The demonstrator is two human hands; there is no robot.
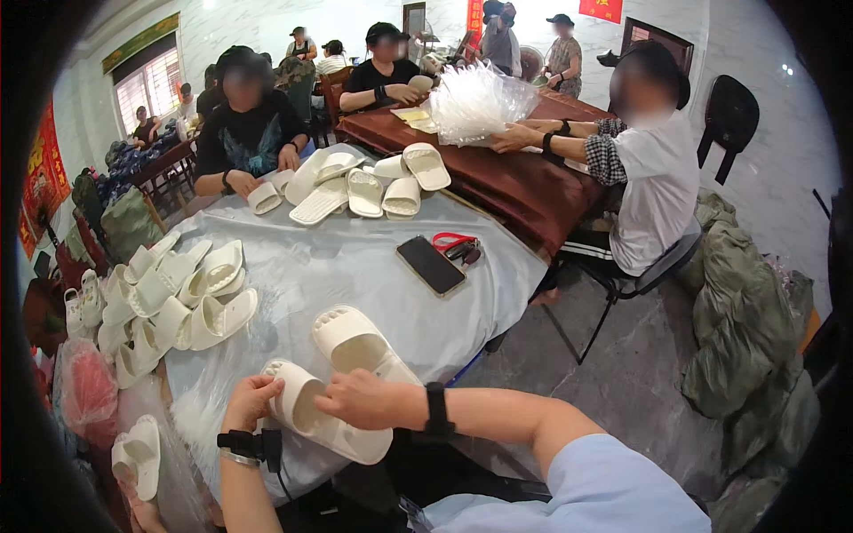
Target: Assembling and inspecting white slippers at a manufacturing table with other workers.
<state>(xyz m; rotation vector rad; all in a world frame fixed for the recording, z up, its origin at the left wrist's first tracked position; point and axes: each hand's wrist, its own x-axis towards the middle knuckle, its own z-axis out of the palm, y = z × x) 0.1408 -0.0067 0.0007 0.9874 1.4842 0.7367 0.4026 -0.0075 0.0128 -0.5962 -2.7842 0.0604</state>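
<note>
A cream slide slipper (346, 435) lies in front of me, its toe end toward the left. My left hand (251, 401) grips the outer edge of its strap near the toe, thumb and fingers pinched together. My right hand (366, 400) is closed at the strap's foot opening, knuckles up, and its fingertips are partly hidden. Just behind it rests a matching slipper (348, 336) with its toe pointing away from me. Both slippers sit at the near edge of the table, which has a pale plastic cover (311, 258).
Slippers are piled left (191, 289) and at the far side (351, 186). A phone (432, 265) and keys with a red strap (460, 247) lie mid-table. One person holds a bundle of clear bags (480, 102). At lower left, another person's hand (147, 513) is beneath slippers. Green sacks (742, 311) stand right.
</note>
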